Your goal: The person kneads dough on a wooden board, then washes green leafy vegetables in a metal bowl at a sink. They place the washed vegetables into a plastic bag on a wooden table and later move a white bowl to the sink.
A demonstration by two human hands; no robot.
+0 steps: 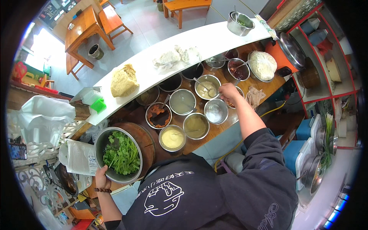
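Note:
My left hand (102, 178) grips the near-left rim of a metal basin (98, 143) of leafy green herbs (122, 155), which look like cilantro. The basin is beside and partly over a round wooden chopping block (148, 143). My right hand (229, 92) reaches out at the right edge of a steel bowl of pale tan sauce (205, 89), in which a metal spoon (211, 92) lies. Beneath that hand, a bowl of what look like peanuts (231, 104) is partly covered. Whether the right fingers hold a rim or a handle cannot be made out.
Around are bowls of red chili paste (155, 115), yellow paste (172, 138), cloudy liquid (182, 100) and clear liquid (216, 111). A white counter (149, 77) bears a dough-like lump (124, 81). Noodles (263, 66), a cloth (254, 96) and an orange pot (276, 54) stand right.

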